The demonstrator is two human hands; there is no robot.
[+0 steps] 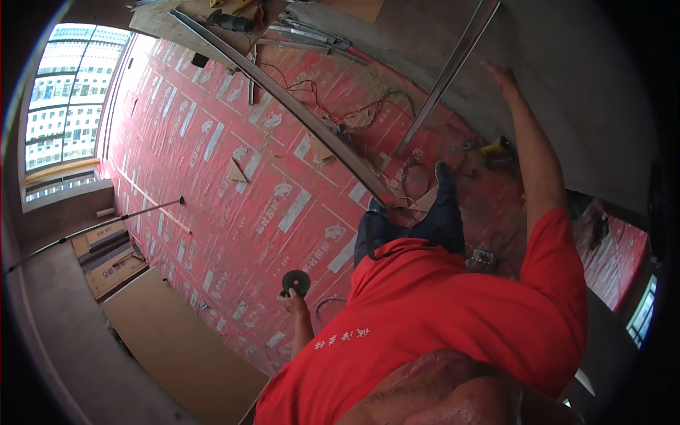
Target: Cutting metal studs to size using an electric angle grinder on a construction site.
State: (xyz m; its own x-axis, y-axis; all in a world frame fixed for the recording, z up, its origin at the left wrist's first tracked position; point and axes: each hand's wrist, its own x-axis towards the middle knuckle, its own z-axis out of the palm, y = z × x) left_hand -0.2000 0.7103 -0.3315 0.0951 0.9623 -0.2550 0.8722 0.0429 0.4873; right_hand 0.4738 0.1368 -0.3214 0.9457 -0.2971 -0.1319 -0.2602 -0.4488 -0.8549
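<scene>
In my left hand (pixel 291 301), low beside my body, is a dark round disc (pixel 303 282) with a centre hole, gripped by its lower edge. My right hand (pixel 504 78) is raised at the upper right with fingers extended and nothing visible in them, near an upright metal channel (pixel 448 74) leaning at the wall; I cannot tell if it touches the wall. A long metal channel (pixel 283 106) runs diagonally down toward my feet. A yellow and black power tool (pixel 490 149) lies on the floor right of my shoes.
Red film (pixel 262 227) covers the floor, with cables (pixel 312 85) and scraps on it. A board (pixel 333 8) at the top carries tools and metal strips. Large panels (pixel 163 333) and cartons (pixel 106 248) lie along the left wall, near a pole (pixel 152 209) and a window (pixel 67 99).
</scene>
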